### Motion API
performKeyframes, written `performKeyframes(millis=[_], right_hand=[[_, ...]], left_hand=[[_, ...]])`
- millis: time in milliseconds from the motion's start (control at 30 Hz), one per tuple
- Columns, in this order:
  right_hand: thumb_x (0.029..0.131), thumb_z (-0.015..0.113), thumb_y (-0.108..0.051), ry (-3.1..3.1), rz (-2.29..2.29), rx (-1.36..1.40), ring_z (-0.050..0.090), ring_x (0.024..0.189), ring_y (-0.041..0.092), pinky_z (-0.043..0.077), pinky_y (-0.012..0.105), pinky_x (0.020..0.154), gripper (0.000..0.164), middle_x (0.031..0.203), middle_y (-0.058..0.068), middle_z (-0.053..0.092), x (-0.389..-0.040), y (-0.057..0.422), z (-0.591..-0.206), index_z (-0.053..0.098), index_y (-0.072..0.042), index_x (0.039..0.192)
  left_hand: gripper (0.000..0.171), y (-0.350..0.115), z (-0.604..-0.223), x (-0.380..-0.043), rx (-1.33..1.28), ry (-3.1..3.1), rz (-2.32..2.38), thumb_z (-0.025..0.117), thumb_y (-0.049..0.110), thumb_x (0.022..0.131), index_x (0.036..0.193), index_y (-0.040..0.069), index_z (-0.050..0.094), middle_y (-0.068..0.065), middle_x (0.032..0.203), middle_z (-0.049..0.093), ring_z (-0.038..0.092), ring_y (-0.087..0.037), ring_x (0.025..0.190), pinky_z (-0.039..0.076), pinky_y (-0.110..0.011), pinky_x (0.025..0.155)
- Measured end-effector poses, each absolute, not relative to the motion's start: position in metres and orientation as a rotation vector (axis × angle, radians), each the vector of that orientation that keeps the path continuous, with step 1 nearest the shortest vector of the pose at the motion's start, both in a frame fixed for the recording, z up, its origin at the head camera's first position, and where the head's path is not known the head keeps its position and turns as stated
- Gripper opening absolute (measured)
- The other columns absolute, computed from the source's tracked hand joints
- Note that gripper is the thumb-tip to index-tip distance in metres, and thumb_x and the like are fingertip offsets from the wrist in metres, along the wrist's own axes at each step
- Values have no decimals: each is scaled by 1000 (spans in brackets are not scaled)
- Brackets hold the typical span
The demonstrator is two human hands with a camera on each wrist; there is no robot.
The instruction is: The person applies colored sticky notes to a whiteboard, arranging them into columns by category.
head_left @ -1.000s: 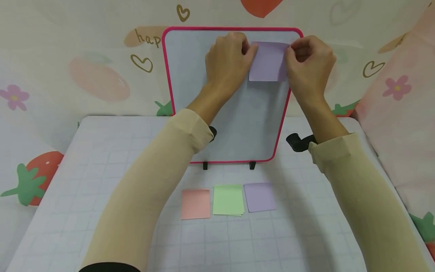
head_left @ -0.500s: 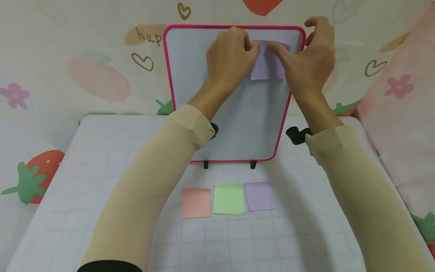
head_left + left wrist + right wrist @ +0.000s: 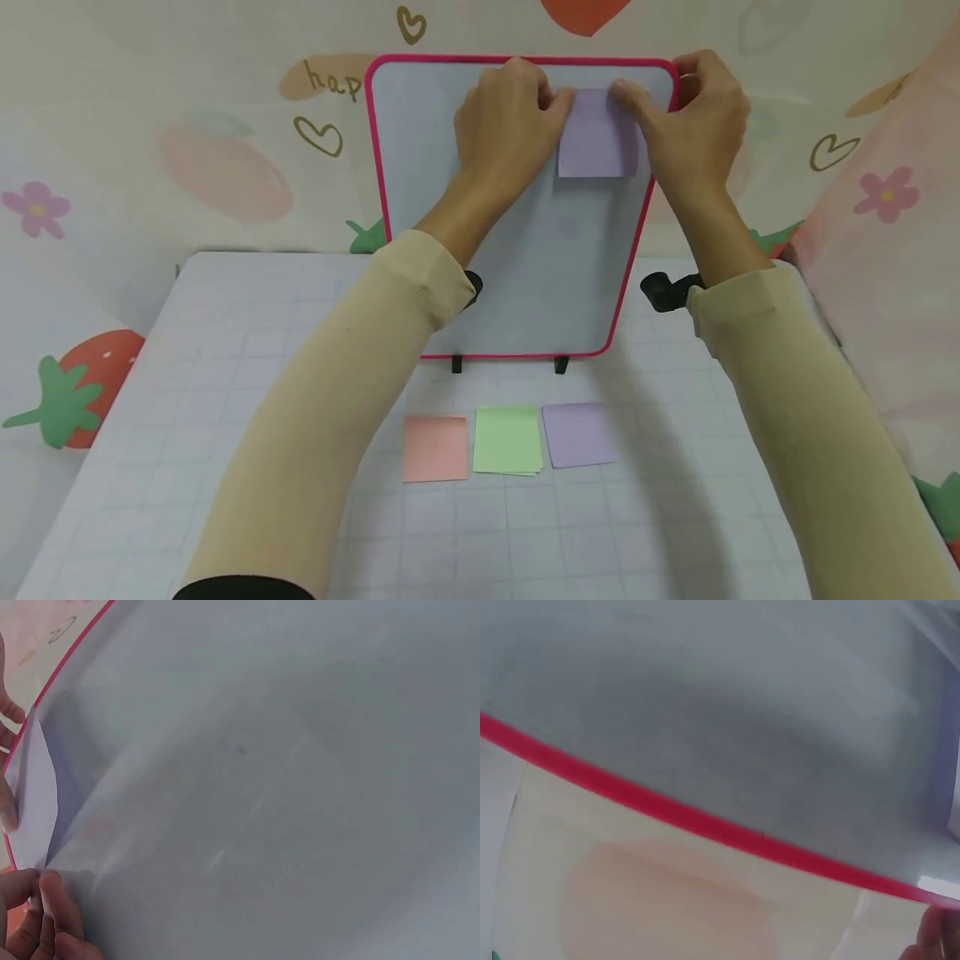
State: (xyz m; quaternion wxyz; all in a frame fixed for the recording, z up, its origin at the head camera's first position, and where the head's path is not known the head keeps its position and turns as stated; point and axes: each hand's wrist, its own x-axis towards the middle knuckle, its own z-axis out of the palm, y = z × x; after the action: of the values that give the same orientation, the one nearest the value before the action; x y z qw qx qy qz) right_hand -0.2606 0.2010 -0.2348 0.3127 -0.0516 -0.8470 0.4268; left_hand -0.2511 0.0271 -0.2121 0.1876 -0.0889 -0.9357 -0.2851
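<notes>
Left hand [image 3: 504,125] pinches near top corner of purple note [image 3: 597,137]; right hand [image 3: 697,125] grips whiteboard [image 3: 555,258] edge, thumb on note. Note sits between hands; sticking step seemingly underway. Next move likely calls for pressing top edge flat.

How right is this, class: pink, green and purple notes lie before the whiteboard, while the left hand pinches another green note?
Wrong colour: the left hand pinches a second purple note, not a green one, as the head view shows. The pink note, green notes and first purple note do lie before the whiteboard.
</notes>
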Motion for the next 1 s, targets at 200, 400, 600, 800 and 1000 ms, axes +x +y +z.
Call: performKeyframes(millis=[200,400,600,800,1000], right_hand=[[84,79,-37,-2166,1199,-9,51,82,7,42,19,75,41,87,-5,61,-263,212,-239,74,-8,113],[90,74,-30,-2151,1231,84,54,83,8,44,20,77,33,97,-1,67,-263,215,-243,74,-8,114],[80,83,-39,-2168,1251,42,52,88,10,45,20,79,48,99,-1,63,-262,207,-248,70,-14,118],[81,82,-41,-2178,1202,62,52,86,10,46,19,78,51,99,-1,63,-262,206,-249,67,-12,120],[88,77,-26,-2195,1217,167,53,84,8,44,21,74,41,100,-7,61,-262,216,-250,67,-8,123]], left_hand=[[37,22,-213,-253,-253,-2617,-844,55,37,100,83,11,74,2,73,61,53,-11,72,39,-25,59],[37,20,-216,-252,-257,-2604,-860,54,37,100,85,10,74,1,75,62,54,-11,71,40,-25,60],[36,19,-218,-251,-255,-2616,-849,56,40,99,87,10,73,1,79,64,55,-12,74,42,-26,62],[34,18,-220,-251,-286,-2645,-748,62,44,95,83,13,67,2,77,63,56,-12,74,43,-28,64],[31,15,-222,-249,-299,-2671,-697,65,42,93,82,14,64,2,78,64,57,-14,75,45,-30,66]])
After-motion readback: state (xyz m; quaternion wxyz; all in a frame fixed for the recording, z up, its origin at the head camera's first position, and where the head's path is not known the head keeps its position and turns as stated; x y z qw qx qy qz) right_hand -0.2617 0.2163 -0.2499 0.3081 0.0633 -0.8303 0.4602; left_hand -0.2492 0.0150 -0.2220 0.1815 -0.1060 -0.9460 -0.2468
